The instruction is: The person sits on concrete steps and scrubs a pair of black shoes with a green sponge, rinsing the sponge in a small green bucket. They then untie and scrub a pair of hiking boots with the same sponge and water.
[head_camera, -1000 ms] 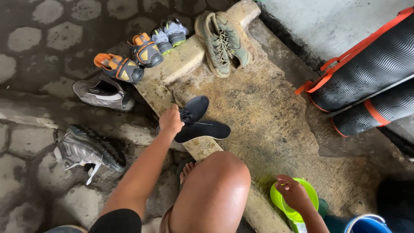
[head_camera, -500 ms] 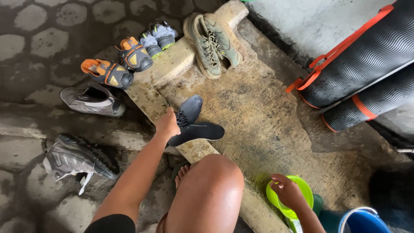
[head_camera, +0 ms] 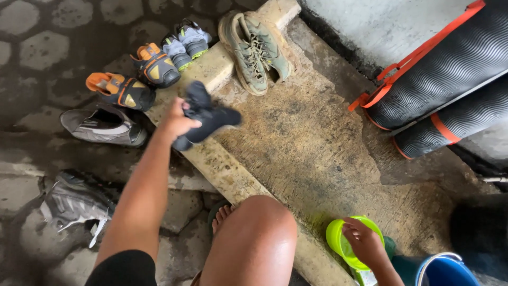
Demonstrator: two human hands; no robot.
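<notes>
Fingers of the left hand (head_camera: 177,119) are closing around a pair of dark shoes (head_camera: 206,115), gripping them at their near ends so the toes are pointing away toward the right, and the pair is hanging blurred just above the concrete slab (head_camera: 296,143). Well apart, at the lower right, the right hand (head_camera: 365,243) is curling its fingers over the rim of a lime-green bowl (head_camera: 338,241), which is sitting just beside a blue bucket (head_camera: 444,270). Beyond the held shoes, a muddy olive pair (head_camera: 256,47) is lying on the slab, and small orange-and-grey sandals (head_camera: 153,66) are lining its left edge. A grey sneaker (head_camera: 103,126) is resting on the paving below them.
</notes>
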